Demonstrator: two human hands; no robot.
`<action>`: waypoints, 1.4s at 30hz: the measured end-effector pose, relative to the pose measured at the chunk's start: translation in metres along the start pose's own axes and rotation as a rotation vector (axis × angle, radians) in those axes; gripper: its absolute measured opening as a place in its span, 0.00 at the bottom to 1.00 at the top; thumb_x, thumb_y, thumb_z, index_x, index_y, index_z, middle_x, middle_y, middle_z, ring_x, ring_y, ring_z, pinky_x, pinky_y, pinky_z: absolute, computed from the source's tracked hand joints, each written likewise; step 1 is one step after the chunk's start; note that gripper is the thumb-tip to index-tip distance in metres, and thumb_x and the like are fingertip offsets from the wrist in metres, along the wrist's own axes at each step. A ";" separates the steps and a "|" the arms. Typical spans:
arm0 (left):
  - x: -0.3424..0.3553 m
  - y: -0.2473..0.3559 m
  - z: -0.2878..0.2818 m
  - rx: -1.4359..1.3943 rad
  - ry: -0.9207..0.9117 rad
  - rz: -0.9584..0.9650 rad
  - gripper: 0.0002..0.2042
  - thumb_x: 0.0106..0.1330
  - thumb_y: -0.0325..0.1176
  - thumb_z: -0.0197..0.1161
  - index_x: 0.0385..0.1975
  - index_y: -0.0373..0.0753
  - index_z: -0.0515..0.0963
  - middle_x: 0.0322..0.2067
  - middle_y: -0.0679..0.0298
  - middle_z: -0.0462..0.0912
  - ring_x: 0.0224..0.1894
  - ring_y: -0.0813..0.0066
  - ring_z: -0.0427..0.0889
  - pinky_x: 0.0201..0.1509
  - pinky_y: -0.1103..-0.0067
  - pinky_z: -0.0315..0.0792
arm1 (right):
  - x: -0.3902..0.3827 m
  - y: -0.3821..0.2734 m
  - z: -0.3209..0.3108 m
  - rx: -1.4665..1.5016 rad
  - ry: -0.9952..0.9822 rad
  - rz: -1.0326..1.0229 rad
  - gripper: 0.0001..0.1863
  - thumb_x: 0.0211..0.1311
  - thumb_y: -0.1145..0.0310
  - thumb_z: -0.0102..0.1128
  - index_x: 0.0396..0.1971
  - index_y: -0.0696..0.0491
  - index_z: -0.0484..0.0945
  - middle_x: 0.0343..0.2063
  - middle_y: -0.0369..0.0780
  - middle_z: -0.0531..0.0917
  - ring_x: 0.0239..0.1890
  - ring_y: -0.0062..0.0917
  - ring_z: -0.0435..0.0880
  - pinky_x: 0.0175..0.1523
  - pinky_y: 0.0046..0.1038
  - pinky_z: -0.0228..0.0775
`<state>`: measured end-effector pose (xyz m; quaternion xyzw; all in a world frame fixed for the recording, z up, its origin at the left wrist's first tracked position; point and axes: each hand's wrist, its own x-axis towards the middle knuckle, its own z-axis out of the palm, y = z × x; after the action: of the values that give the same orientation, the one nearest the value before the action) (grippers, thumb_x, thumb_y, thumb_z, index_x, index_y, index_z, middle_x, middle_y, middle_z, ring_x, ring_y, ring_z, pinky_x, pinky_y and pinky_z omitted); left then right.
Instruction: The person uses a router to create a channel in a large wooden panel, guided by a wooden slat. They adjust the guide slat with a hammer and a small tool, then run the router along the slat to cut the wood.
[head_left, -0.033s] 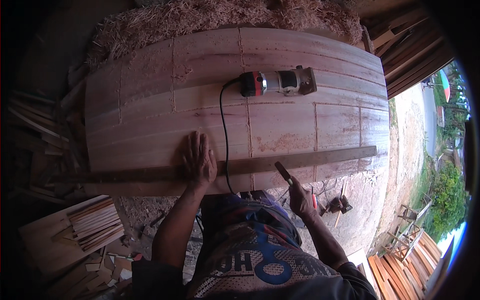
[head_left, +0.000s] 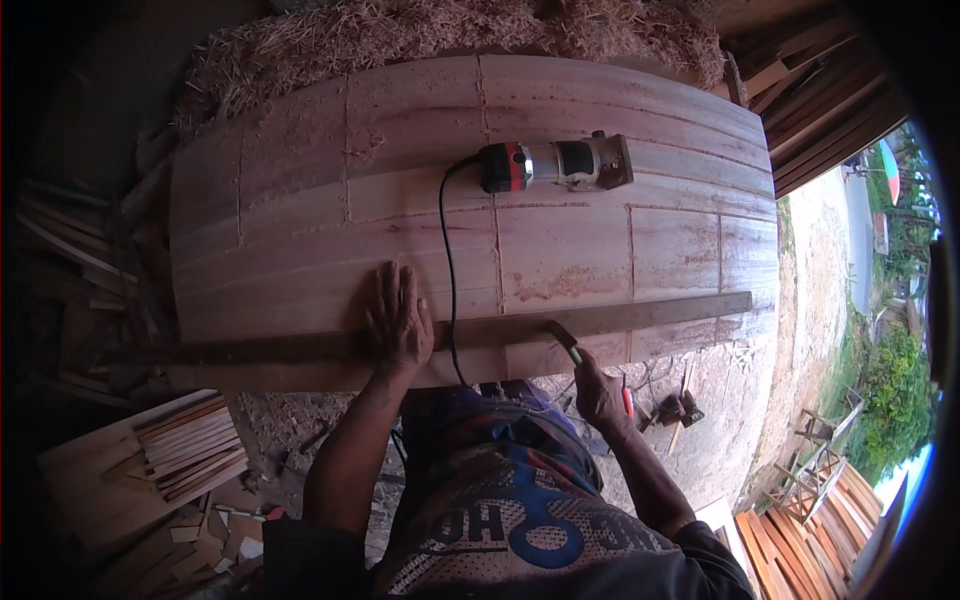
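A large wooden panel (head_left: 400, 230) with several straight grooves cut in it lies in front of me. Along its near side runs a long dark wooden strip (head_left: 640, 316). My left hand (head_left: 400, 320) rests flat across the strip, fingers stretched onto the panel. In my right hand (head_left: 600, 395), at the near edge, is a small pale-handled tool (head_left: 570, 346) with a flat brown end over the strip; its exact kind is unclear. A trim router (head_left: 545, 165), black, red and silver, lies on its side farther back. Its black cord (head_left: 447, 250) crosses the strip beside my left hand.
Wood shavings (head_left: 300, 60) are heaped behind the panel. Stacked boards (head_left: 830, 100) stand at far right, and cut slats (head_left: 190, 450) lie at lower left. More planks (head_left: 810, 535) are at lower right. Several tools and cords lie on the floor past the near edge.
The tool in my right hand has turned, so its brown end now looks narrower and points more to the left. My left hand, the strip and the router stay in place.
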<state>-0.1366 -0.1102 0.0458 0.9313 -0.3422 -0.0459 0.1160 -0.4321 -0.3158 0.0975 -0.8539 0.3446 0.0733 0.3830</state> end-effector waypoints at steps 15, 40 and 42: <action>0.003 -0.001 -0.002 -0.015 0.048 0.013 0.32 0.72 0.38 0.52 0.76 0.45 0.54 0.77 0.55 0.52 0.79 0.49 0.48 0.75 0.42 0.45 | -0.001 -0.007 0.001 -0.015 0.032 -0.034 0.20 0.75 0.65 0.52 0.64 0.42 0.66 0.24 0.50 0.82 0.23 0.48 0.83 0.26 0.46 0.69; 0.000 -0.002 -0.003 -0.174 0.096 -0.020 0.28 0.76 0.42 0.51 0.73 0.41 0.59 0.76 0.54 0.52 0.79 0.52 0.48 0.75 0.43 0.46 | 0.023 -0.032 0.023 0.237 0.126 0.004 0.22 0.79 0.57 0.46 0.63 0.53 0.74 0.18 0.34 0.72 0.17 0.17 0.69 0.22 0.30 0.58; 0.000 -0.013 -0.001 -0.178 0.048 0.011 0.28 0.76 0.43 0.51 0.72 0.40 0.62 0.75 0.53 0.56 0.78 0.51 0.51 0.75 0.47 0.49 | 0.044 -0.050 0.045 0.405 0.183 -0.268 0.26 0.80 0.52 0.43 0.62 0.57 0.73 0.17 0.25 0.64 0.16 0.10 0.60 0.21 0.21 0.50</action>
<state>-0.1283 -0.1007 0.0440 0.9163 -0.3389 -0.0530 0.2066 -0.3605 -0.2842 0.0786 -0.8009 0.2693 -0.1261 0.5197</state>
